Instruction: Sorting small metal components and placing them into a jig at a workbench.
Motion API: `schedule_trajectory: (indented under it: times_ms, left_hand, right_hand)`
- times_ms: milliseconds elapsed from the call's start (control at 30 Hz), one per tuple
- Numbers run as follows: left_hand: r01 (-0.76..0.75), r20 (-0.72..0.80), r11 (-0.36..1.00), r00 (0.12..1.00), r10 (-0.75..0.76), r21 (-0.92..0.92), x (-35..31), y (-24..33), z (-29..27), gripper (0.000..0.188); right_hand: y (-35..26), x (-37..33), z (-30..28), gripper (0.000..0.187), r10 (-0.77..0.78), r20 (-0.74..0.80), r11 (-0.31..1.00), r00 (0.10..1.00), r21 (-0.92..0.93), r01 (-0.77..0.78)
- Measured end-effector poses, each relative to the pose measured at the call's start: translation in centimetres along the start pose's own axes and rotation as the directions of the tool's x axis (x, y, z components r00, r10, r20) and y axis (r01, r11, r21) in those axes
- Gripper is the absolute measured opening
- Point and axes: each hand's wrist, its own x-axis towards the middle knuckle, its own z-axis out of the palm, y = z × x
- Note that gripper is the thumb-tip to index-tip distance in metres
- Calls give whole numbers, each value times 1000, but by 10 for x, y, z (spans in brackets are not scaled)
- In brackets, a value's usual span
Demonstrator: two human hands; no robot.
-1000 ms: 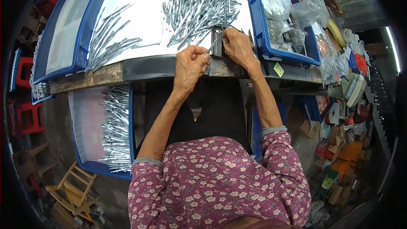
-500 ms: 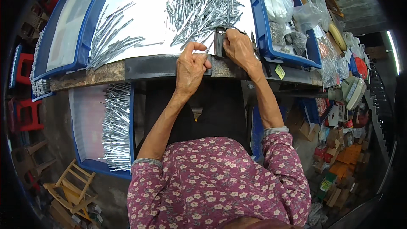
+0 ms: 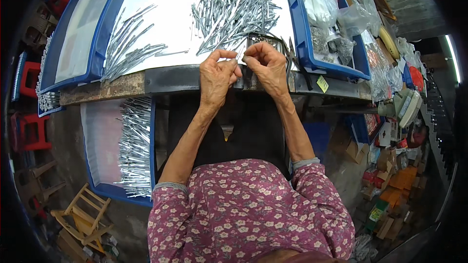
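Note:
My left hand (image 3: 216, 82) is closed in a pinch at the front edge of the table, gripping a thin silvery metal rod (image 3: 241, 52). Right beside it, my right hand (image 3: 269, 72) has thumb and forefinger pressed together close to the rod's end. Whatever sits between those fingertips is too small to make out. Partly behind the right hand lies a small dark tray (image 3: 273, 43) with tiny pieces in it. A large heap of similar metal rods (image 3: 234, 12) spreads over the white tabletop (image 3: 168, 17) beyond my hands, and a smaller bunch (image 3: 129, 48) lies to the left.
A blue bin (image 3: 97, 34) stands at the left, another blue bin (image 3: 304, 29) with plastic bags at the right. Dark-handled pliers (image 3: 301, 65) lie beside the right bin. Below the table at left, a blue crate (image 3: 108, 189) holds many rods. A wooden stool (image 3: 87, 214) stands on the floor.
My right hand has moved left and nearer from the small dark tray to the rod, uncovering the tray's contents. My left hand has stayed nearly in place.

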Motion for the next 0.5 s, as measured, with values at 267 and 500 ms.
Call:
schedule_trajectory:
  times_ms: [267, 500]
  left_hand:
    - [-3, -43, 1000, 999, 4, 1, 0, 1, 1, 8]
    - [-25, -52, 998, 998, 27, 51, 0, 0, 2, 7]
  right_hand:
    - [0, -3, 7, 14, -40, -14, 999, 999, -10, 40]
    - [1, -5, 9, 15, -28, -69, 999, 997, 26, 30]
